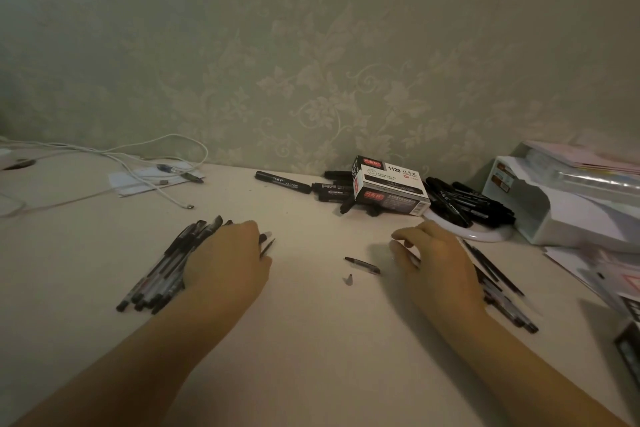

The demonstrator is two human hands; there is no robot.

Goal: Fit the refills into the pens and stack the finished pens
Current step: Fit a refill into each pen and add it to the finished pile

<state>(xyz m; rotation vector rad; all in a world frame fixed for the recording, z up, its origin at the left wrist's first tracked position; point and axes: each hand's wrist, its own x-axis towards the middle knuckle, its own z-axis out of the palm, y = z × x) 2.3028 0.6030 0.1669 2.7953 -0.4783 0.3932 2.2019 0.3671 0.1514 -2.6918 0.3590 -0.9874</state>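
Nearest, two bare forearms reaching in over a pale table [311, 340]. Left hand [227, 262] palm-down on the right edge of a heap of pens [166, 270], fingers curled over; a dark pen end and a thin refill [267, 247] poking out just past the fingertips, apparently gripped. Right hand [438, 267] hovering with fingers bent downward, a slim pen-like piece blurred beneath the fingertips; grasp or mere touch, cannot tell. Second spread of pens and refills [498, 284] fanned out under and behind the right wrist. Between the hands, apart from both, a short pen part [363, 265] lying flat and a small cone-shaped tip [349, 279] just beside it. Farther back, a marker box [389, 189] marked 1120, resting tilted on loose black markers [284, 181]; contents hidden. To its right, more black markers [464, 199] piled on a white round dish [485, 236]. Far right, a white desk tray [554, 208] holding papers. Far left, white cables [138, 163] looped near the patterned wall.
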